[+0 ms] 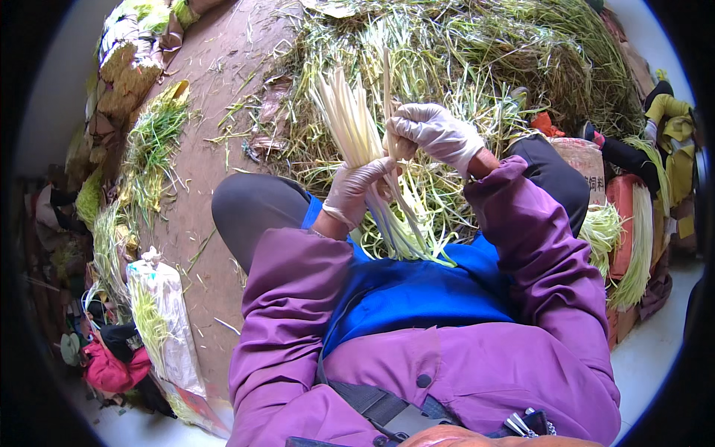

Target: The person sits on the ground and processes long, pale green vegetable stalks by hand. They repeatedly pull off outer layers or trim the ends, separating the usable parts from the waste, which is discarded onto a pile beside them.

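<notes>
My left hand [357, 193], in a pale thin glove, is closed around a bundle of long leafy stalks [349, 123]. Their thick whitish ends point up and away from me, and their yellow-green leaves hang over my lap. Just right of it, my right hand [433, 134], gloved too, pinches a stalk [386, 84] that stands upright beside the bundle. The fingertips of both hands are close together, and partly hide one another. Beneath and beyond them lies a large heap of loose green and straw-coloured stalks [447, 61].
White sack [173, 313] with pale leaves lies at left, near a person in red [114, 366]. Green bunches [153, 151] lie on the brown surface [218, 112]. At right are a printed sack [581, 162], a long pale bunch [637, 251] and a person in yellow [673, 139].
</notes>
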Demonstrator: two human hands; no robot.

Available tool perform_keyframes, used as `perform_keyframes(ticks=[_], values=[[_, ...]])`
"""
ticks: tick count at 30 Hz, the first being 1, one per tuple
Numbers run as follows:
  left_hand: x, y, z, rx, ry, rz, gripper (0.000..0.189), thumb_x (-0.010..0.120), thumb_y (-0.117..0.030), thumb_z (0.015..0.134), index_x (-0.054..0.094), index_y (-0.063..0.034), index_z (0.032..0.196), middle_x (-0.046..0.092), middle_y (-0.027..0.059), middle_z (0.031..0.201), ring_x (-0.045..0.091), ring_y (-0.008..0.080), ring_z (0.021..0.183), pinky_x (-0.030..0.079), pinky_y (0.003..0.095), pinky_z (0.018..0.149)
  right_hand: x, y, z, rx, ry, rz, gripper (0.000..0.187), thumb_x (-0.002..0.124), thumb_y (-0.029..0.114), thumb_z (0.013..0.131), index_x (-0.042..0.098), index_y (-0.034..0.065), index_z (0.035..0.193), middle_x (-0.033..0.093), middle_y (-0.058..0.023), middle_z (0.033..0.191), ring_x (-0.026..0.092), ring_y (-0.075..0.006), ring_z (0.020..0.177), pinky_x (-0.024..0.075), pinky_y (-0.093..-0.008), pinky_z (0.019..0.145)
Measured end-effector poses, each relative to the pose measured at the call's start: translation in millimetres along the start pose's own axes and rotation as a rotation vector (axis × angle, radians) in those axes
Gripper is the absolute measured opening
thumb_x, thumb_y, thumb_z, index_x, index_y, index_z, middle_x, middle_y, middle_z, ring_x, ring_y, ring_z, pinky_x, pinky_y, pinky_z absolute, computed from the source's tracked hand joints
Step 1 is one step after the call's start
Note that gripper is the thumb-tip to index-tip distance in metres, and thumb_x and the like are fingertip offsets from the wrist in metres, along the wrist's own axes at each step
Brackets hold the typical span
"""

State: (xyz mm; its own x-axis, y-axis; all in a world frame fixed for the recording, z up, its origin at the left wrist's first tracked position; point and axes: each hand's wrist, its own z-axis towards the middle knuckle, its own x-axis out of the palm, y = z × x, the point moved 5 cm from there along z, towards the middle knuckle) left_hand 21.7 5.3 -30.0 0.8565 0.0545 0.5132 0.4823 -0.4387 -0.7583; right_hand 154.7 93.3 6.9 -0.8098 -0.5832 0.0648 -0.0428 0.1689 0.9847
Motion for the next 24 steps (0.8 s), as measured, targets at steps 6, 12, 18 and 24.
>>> perform_keyframes(ticks=[6, 12, 18, 24], values=[[2, 0, 0, -0.079, 0.106, -0.031, 0.036, 0.068, -0.017, 0.081, 0.062, 0.0025, 0.110, 0.066, 0.0061, 0.082, 0.059, 0.0108, 0.059, 0.047, 0.0230, 0.053, -35, 4, 3, -0.024, -0.076, -0.020, 0.024, 0.059, 0.026, 0.094, 0.066, 0.0031, 0.089, 0.064, -0.0013, 0.075, 0.056, -0.0077, 0.062, 0.0464, -0.0235, 0.056], [-15, -13, 0, -0.005, 0.014, -0.131, 0.036, 0.062, -0.016, 0.080, 0.061, 0.0037, 0.110, 0.064, 0.0082, 0.096, 0.058, 0.0119, 0.081, 0.048, 0.0253, 0.064, -148, 13, -1, -0.203, -0.398, 0.183, 0.026, 0.054, 0.027, 0.095, 0.063, 0.0034, 0.096, 0.064, -0.0030, 0.076, 0.054, -0.0081, 0.054, 0.0460, -0.0217, 0.051], [-42, -24, 4, 0.138, -0.115, -0.389, 0.033, 0.062, -0.012, 0.086, 0.058, 0.0026, 0.115, 0.061, 0.0075, 0.093, 0.052, 0.0093, 0.073, 0.044, 0.0237, 0.058, -228, -14, -45, 0.056, -0.636, -0.179, 0.019, 0.061, 0.025, 0.091, 0.066, 0.0067, 0.092, 0.065, -0.0010, 0.076, 0.056, -0.0079, 0.061, 0.0436, -0.0216, 0.053], [-46, -20, 8, 0.173, -0.184, -0.416, 0.031, 0.061, -0.011, 0.088, 0.059, 0.0031, 0.115, 0.059, 0.0074, 0.094, 0.047, 0.0079, 0.067, 0.041, 0.0207, 0.054, -117, -66, -41, 0.050, -0.044, -0.647, 0.028, 0.063, 0.031, 0.089, 0.067, 0.0054, 0.100, 0.068, -0.0075, 0.091, 0.063, -0.0180, 0.085, 0.0485, -0.0307, 0.080]])
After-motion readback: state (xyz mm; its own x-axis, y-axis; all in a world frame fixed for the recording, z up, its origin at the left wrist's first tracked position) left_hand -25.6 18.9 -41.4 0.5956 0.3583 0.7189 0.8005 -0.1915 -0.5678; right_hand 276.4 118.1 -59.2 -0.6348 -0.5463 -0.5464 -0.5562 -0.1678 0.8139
